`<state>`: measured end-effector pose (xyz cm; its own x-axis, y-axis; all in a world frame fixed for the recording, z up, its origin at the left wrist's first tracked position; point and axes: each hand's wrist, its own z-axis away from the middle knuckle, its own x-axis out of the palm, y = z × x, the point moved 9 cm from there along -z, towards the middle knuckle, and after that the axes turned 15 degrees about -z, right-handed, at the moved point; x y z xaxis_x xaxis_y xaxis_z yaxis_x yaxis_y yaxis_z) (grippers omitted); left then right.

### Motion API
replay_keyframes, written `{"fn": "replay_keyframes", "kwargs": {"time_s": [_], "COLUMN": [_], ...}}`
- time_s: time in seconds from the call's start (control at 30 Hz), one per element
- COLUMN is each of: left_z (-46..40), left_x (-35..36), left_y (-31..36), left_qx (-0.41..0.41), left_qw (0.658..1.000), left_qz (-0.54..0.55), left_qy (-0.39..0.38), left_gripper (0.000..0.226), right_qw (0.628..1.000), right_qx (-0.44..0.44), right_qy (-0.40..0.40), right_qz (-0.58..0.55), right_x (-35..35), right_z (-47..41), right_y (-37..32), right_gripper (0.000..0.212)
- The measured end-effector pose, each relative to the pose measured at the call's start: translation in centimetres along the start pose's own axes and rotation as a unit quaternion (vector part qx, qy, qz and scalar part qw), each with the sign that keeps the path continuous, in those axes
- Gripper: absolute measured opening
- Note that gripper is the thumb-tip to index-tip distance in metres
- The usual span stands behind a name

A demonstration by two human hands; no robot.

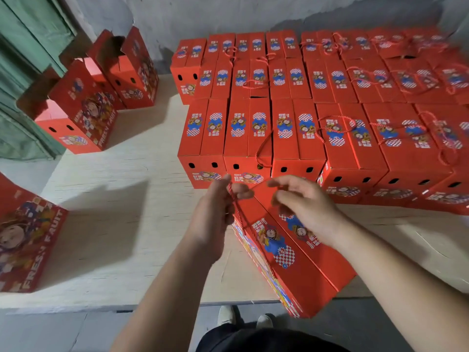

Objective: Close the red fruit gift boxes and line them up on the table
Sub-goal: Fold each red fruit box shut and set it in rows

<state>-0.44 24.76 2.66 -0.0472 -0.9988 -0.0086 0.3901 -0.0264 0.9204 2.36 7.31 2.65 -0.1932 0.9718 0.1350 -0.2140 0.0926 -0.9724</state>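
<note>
Nearest, a dark garment and two pale shoes [243, 317] show below the surface's [127, 199] front edge. Just above them a closed red box [291, 250] lies on the surface at an angle, one corner past the edge, its top flaps shut and printed with blue and checkered pictures. The left hand [215, 219] hangs over the box's far left corner with thumb and forefinger pinching a red cord [234, 201] that runs down along the box's left side. The right hand [304, 207] hovers over the far end of the box, fingers loosely curled; the blur there makes it hard to say whether it touches the cord or the flap, so I cannot tell if it holds anything. At the left edge stands another box [28, 240], upright, with "FRESH FRUIT" down its side. Just beyond the hands, closed boxes [291, 110] sit packed side by side in rows that run to the grey wall [228, 13], several with red cord handles lying across their tops. Far left, three open boxes [101, 90] stand in a diagonal line with flaps raised, beside a green cloth [22, 72].
</note>
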Motion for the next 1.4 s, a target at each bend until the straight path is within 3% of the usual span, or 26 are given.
{"fn": "replay_keyframes", "kwargs": {"time_s": [0.1, 0.2, 0.27, 0.33, 0.4, 0.47, 0.53, 0.6, 0.7, 0.77, 0.83, 0.87, 0.9, 0.97, 1.03, 1.07, 1.13, 1.2, 1.27, 1.33, 1.4], "left_z": [1.0, 1.8, 1.8, 2.2, 3.2, 4.0, 4.7, 5.4, 5.6, 4.9, 4.6, 4.5, 4.3, 4.0, 4.1, 4.2, 4.2, 4.1, 4.5, 5.8, 7.8], "left_x": [1.5, 1.9, 1.7, 0.1, -2.0, -3.1, -3.3, -3.3, -2.2, -1.3, -0.2, 0.0, -0.1, -1.1, -2.3, -2.7, -2.9, -3.6, -5.6, -8.3, -11.8], "left_y": [3.2, 5.8, 7.8, 9.7, 9.8, 7.2, 2.7, -1.3, -5.3, -6.7, -7.5, -7.8, -7.9, -8.2, -8.7, -8.8, -9.1, -9.3, -9.5, -10.3, -10.9], "left_qx": [0.053, 0.103, 0.184, 0.259, 0.284, 0.256, 0.192, 0.135, 0.074, 0.04, 0.012, 0.012, 0.029, 0.058, 0.058, 0.063, 0.077, 0.069, 0.06, 0.04, 0.029], "left_qw": [0.995, 0.976, 0.92, 0.856, 0.878, 0.909, 0.919, 0.907, 0.848, 0.798, 0.74, 0.714, 0.703, 0.727, 0.743, 0.751, 0.763, 0.774, 0.78, 0.765, 0.712], "left_qz": [-0.077, -0.193, -0.345, -0.431, -0.349, -0.3, -0.33, -0.389, -0.514, -0.587, -0.663, -0.693, -0.703, -0.673, -0.653, -0.641, -0.624, -0.606, -0.579, -0.574, -0.576], "left_qy": [-0.021, -0.005, 0.022, 0.116, 0.162, 0.137, 0.096, 0.089, 0.107, 0.131, 0.112, 0.098, 0.1, 0.124, 0.14, 0.145, 0.152, 0.169, 0.228, 0.29, 0.401], "left_gripper": [0.046, 0.049, 0.052, 0.045, 0.048, 0.054, 0.068, 0.088, 0.127, 0.14, 0.135, 0.134, 0.133, 0.128, 0.128, 0.128, 0.126, 0.111, 0.081, 0.071, 0.058], "right_qw": [0.994, 0.998, 0.987, 0.966, 0.958, 0.959, 0.968, 0.986, 0.992, 0.965, 0.892, 0.889, 0.912, 0.947, 0.961, 0.961, 0.943, 0.966, 0.982, 0.985, 0.981], "right_qx": [0.017, 0.016, 0.036, 0.048, 0.038, 0.024, 0.023, 0.054, 0.081, 0.041, -0.014, -0.029, -0.041, -0.033, 0.116, 0.215, 0.32, 0.248, 0.185, 0.165, 0.168], "right_qy": [-0.109, -0.054, 0.02, 0.026, -0.014, -0.05, -0.068, -0.066, -0.097, -0.156, -0.163, -0.123, -0.055, 0.099, 0.146, 0.135, 0.086, 0.052, 0.032, -0.039, -0.098], "right_qz": [0.004, -0.032, -0.158, -0.254, -0.283, -0.279, -0.24, -0.144, -0.008, 0.205, 0.422, 0.44, 0.403, 0.304, 0.206, 0.108, -0.043, -0.041, -0.036, -0.013, 0.018], "right_x": [5.1, 5.2, 3.6, 4.0, 5.5, 7.1, 8.3, 9.1, 10.5, 11.2, 10.0, 8.5, 6.4, 1.4, -0.7, 0.2, 3.9, 6.5, 8.8, 12.3, 16.1], "right_z": [1.2, 1.2, 1.0, 0.8, 0.9, 1.1, 1.0, 0.4, -0.1, -0.5, -1.3, -1.9, -2.5, -3.0, -2.1, -1.1, 1.1, 0.7, 0.0, -0.6, -1.4], "right_y": [-1.2, -1.9, -2.3, -3.2, -4.5, -6.0, -6.8, -6.4, -5.1, -4.6, -3.7, -3.6, -3.4, -1.4, 4.6, 8.2, 12.5, 13.0, 12.4, 11.9, 12.9], "right_gripper": [0.036, 0.038, 0.037, 0.036, 0.038, 0.037, 0.031, 0.023, 0.025, 0.041, 0.063, 0.066, 0.067, 0.074, 0.091, 0.092, 0.062, 0.034, 0.045, 0.056, 0.063]}}
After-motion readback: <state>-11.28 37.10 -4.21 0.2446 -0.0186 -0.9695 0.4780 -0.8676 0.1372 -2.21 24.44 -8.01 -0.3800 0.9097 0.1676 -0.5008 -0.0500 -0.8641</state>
